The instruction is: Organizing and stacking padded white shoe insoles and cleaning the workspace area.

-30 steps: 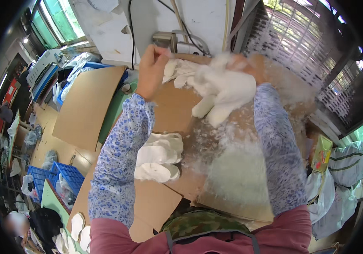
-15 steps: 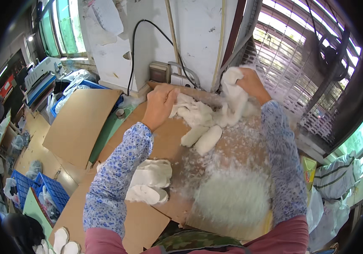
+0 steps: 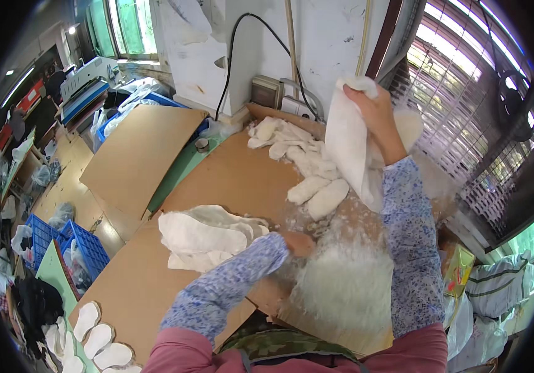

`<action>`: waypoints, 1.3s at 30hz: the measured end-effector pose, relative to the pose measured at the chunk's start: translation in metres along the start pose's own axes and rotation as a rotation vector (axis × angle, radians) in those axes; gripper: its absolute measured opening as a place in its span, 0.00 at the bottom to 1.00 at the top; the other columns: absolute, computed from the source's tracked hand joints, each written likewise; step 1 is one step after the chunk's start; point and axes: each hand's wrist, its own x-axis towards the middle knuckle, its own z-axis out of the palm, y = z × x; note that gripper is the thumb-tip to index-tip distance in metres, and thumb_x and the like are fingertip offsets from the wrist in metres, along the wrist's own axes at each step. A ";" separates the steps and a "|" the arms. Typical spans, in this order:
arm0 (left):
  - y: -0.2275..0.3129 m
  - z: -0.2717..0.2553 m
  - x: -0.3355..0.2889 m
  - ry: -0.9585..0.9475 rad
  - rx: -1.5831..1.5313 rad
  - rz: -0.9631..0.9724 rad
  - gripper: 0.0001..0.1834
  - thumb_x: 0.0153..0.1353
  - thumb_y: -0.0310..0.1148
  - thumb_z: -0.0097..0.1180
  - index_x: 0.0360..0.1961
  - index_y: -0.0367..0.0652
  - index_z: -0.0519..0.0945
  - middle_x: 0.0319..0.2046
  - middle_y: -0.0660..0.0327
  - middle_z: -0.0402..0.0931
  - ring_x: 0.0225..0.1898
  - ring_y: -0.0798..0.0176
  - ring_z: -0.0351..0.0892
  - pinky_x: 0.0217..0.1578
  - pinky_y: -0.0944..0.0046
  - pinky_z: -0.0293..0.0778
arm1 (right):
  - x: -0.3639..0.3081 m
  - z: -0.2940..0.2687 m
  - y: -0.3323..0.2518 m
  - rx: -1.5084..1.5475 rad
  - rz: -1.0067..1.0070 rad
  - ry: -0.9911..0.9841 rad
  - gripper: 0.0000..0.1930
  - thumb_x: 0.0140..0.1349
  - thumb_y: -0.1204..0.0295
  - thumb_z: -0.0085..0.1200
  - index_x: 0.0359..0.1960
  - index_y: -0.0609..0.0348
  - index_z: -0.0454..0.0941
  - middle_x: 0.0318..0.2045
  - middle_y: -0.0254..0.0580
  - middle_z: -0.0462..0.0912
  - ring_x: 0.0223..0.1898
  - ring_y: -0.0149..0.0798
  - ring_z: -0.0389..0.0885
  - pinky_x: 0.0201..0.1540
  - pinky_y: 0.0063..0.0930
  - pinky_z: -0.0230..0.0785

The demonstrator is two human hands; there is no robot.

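Note:
My right hand [image 3: 372,112], raised at the back right, is closed on a white fuzzy insole [image 3: 346,143]; more white fuzzy material hangs behind the wrist. Lower down, my left hand [image 3: 299,244] is smeared by motion beside a pale, shaggy fleece pad [image 3: 344,289]; its fingers do not show clearly. Left of that hand, a stack of white insoles [image 3: 204,236] lies on brown cardboard [image 3: 217,177]. Toward the back is a heap of white fuzzy insoles [image 3: 298,149], with two rounded pieces at its near end.
Loose white fluff covers the board around the pad. A mesh screen [image 3: 459,118] rises at the right, and a socket box [image 3: 268,92] with a black cable is on the back wall. Blue crates [image 3: 86,248] stand at left. More insoles [image 3: 99,339] lie at lower left.
My left hand has come down from the heap toward the fleece pad. My right hand has lifted the insole, which now hangs more openly. The whole view has shifted.

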 end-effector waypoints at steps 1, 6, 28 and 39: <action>-0.027 0.013 -0.011 -0.198 -0.127 0.210 0.16 0.56 0.38 0.45 0.37 0.41 0.79 0.40 0.50 0.76 0.46 0.51 0.75 0.52 0.55 0.64 | 0.003 0.002 -0.002 0.064 0.030 -0.020 0.13 0.52 0.69 0.60 0.37 0.66 0.80 0.29 0.38 0.82 0.29 0.28 0.79 0.33 0.22 0.71; 0.036 -0.174 -0.046 1.139 0.199 0.272 0.19 0.53 0.32 0.54 0.46 0.37 0.73 0.38 0.49 0.73 0.34 0.53 0.72 0.38 0.57 0.70 | -0.017 -0.014 0.004 -0.026 0.103 -0.138 0.13 0.53 0.71 0.61 0.38 0.65 0.80 0.32 0.36 0.82 0.31 0.27 0.79 0.35 0.19 0.70; 0.029 -0.061 -0.152 0.976 -0.426 -0.010 0.36 0.58 0.30 0.52 0.65 0.35 0.52 0.62 0.49 0.56 0.64 0.52 0.56 0.61 0.56 0.53 | -0.095 0.078 -0.013 -0.309 -0.377 -0.756 0.15 0.38 0.79 0.57 0.33 0.62 0.77 0.27 0.44 0.76 0.30 0.46 0.76 0.33 0.30 0.67; 0.036 -0.041 -0.179 0.741 -1.558 0.103 0.43 0.58 0.28 0.49 0.68 0.39 0.38 0.67 0.56 0.39 0.68 0.61 0.40 0.65 0.62 0.37 | -0.143 0.134 -0.033 -0.041 -0.323 -0.808 0.15 0.37 0.77 0.60 0.32 0.59 0.77 0.25 0.41 0.72 0.26 0.46 0.73 0.28 0.32 0.64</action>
